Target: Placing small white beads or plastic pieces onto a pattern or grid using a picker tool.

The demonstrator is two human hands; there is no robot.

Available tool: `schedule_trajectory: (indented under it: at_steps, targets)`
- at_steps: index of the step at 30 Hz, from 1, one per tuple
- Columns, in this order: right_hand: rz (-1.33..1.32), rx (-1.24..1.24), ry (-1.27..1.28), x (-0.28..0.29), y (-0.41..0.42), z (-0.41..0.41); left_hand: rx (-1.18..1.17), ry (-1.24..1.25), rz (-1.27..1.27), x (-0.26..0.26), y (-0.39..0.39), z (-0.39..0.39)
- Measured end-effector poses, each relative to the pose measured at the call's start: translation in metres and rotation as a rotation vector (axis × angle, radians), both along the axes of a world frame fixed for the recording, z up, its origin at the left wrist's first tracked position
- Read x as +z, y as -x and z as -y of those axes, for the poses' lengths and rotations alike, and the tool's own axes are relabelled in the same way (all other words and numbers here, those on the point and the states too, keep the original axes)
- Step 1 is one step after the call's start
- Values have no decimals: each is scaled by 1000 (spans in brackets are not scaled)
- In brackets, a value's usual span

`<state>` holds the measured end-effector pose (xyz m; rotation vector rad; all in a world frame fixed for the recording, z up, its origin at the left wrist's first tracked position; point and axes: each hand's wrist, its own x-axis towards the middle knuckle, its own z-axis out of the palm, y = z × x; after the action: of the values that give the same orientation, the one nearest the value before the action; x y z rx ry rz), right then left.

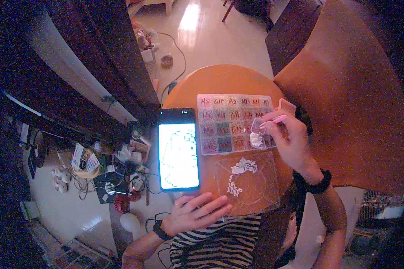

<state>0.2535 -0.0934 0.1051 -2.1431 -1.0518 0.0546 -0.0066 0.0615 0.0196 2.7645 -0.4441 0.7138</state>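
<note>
My right hand (pixel 286 134) holds a pink tool, seemingly tweezers (pixel 278 118), over the right end of a clear lidded compartment box (pixel 235 124) of coloured beads. Below its fingertips is a small clear open case (pixel 257 139) with white beads; whether the fingers touch it is unclear. A transparent square pegboard (pixel 250 185) lies nearer to me, with white beads (pixel 244 166) set in a curved pattern. My left hand (pixel 202 210) rests with fingers spread at the table's near edge, by the pegboard's lower left corner. A smartphone (pixel 178 151) showing a bright pattern lies left of the box.
The round wooden table (pixel 222 77) adjoins a larger wooden surface (pixel 350 111) on the right. A pink object (pixel 287 106) sits behind my right hand. Cables, a basket (pixel 87 173) and plush toys (pixel 60 180) are at the lower left. A cable (pixel 180 50) crosses the floor beyond.
</note>
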Motion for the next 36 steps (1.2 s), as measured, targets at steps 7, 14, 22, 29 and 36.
schedule_trajectory:
  at_steps: [7,14,22,29,36]
  targets:
    - [8,13,56,3,-6,10,-19,44,-50,-10,4,4]
    - [35,41,37,-2,-6,6,-15,18,-40,-8,3,2]
    - [-21,19,26,-2,-4,6,-4,62,-39,-11,5,5]
    - [12,26,67,-4,-5,8,0,14,-22,-6,3,2]
    - [108,48,37,-6,-6,4,-13,32,-43,-6,3,2]
